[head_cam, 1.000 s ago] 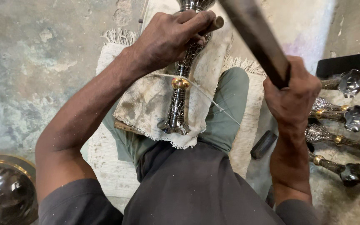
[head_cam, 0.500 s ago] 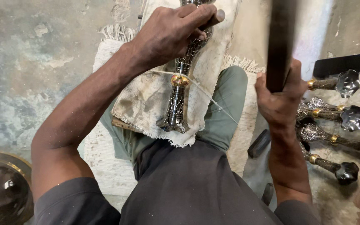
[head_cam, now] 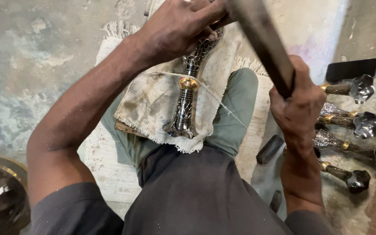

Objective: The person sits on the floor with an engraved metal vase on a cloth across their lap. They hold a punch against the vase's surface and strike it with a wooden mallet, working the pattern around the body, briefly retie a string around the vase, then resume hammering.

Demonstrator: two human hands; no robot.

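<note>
**Striking the patterned metal stem: hold and aim**

Left hand [head_cam: 177,28] is wrapped tight around the upper part of the patterned metal stem [head_cam: 187,102], fingers closed over it near the top edge of the view. The stem lies lengthwise on a stained cloth [head_cam: 153,102] draped over the person's lap, its flared foot toward the body and a brass collar [head_cam: 188,83] about midway. A thin string [head_cam: 216,98] crosses the stem at the collar and runs off toward the right knee.

Right hand [head_cam: 297,102] is clenched around the handle of a dark hammer-like tool [head_cam: 262,41], raised and angled up toward the stem's upper end. The tool's head is out of view, so I cannot tell where it points.

Judgement: good work here depends on the left hand pinning the stem so it cannot roll on the cloth, with fingers kept clear of the strike zone. Short, controlled blows seem safer than full swings, given how near the knuckles sit.

More stems with lobed ends [head_cam: 362,124] lie on the floor just beside the right forearm; keep the elbow off them.
</note>
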